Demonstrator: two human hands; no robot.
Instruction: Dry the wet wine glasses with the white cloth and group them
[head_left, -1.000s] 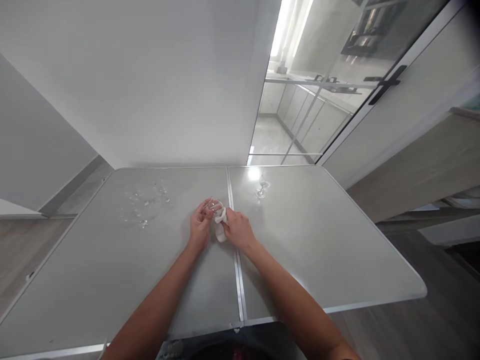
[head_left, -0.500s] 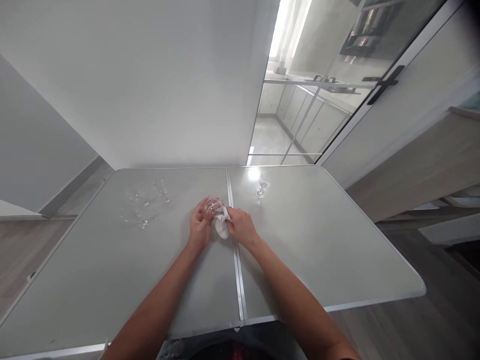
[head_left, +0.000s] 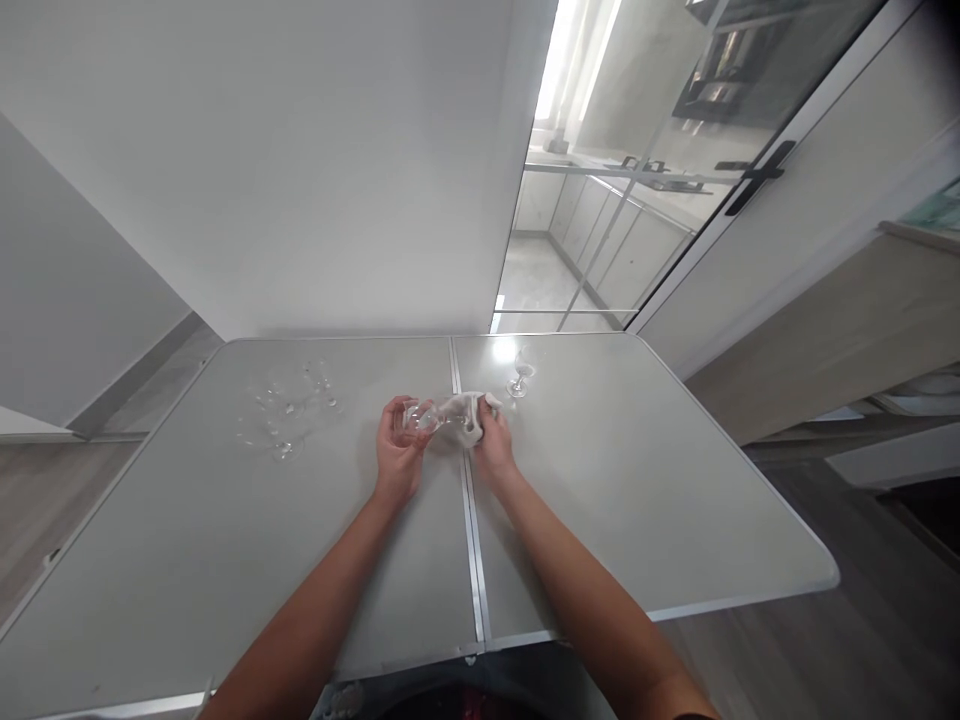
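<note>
A clear stemmed glass (head_left: 420, 418) lies on its side in the air above the table's seam, its bowl to the left. My left hand (head_left: 399, 445) is closed around the bowl. On the right, my right hand (head_left: 493, 440) grips a white cloth (head_left: 466, 412), which is wrapped about the foot end of the glass. The cloth hides the foot and part of the stem.
One small stemmed glass (head_left: 519, 378) stands upright toward the back, right of the seam. Several clear glasses (head_left: 285, 408) are grouped at the left. The pale table (head_left: 637, 480) has a metal strip (head_left: 471, 530) across it, and its back edge meets a white wall (head_left: 337, 200). A glazed door (head_left: 600, 220) is beyond.
The glass has turned from tilted to lying sideways. My right hand has shifted slightly right and up, moving the cloth from beside the bowl to the foot end.
</note>
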